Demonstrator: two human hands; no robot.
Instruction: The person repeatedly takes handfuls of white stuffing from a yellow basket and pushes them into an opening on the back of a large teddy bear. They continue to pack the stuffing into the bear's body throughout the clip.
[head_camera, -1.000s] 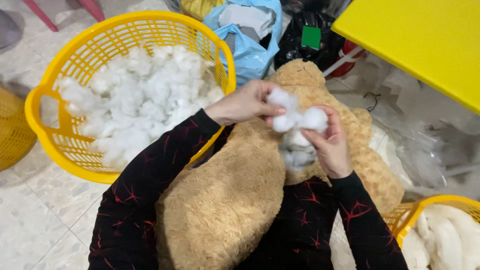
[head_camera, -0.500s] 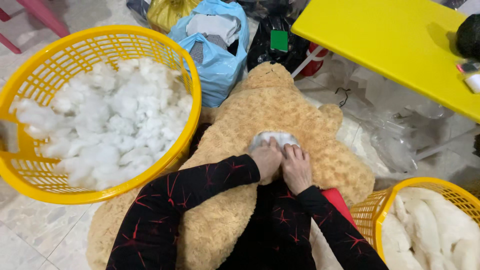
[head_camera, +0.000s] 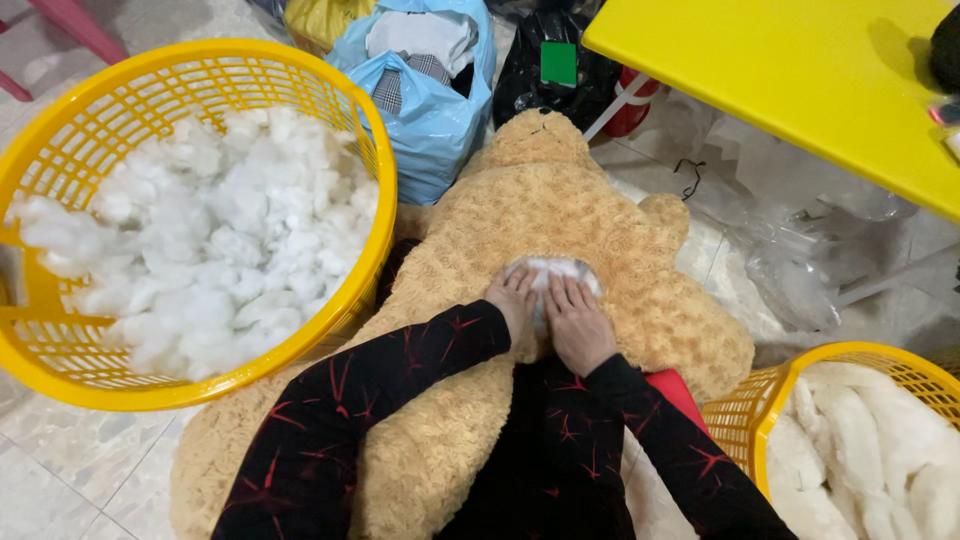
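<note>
Nearest, both hands, left hand (head_camera: 515, 300) and right hand (head_camera: 577, 325), press flat with fingers together on white stuffing (head_camera: 552, 270) in the tan teddy bear (head_camera: 560, 210). Beside lie a yellow basket (head_camera: 60, 390) on pale floor tiles (head_camera: 60, 460), farther a blue bag (head_camera: 430, 110) and yellow table (head_camera: 790, 80).

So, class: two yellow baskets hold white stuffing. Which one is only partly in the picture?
The yellow basket at the lower right, by the right hand, is cut off by the frame. The big basket on the left shows almost whole.
</note>
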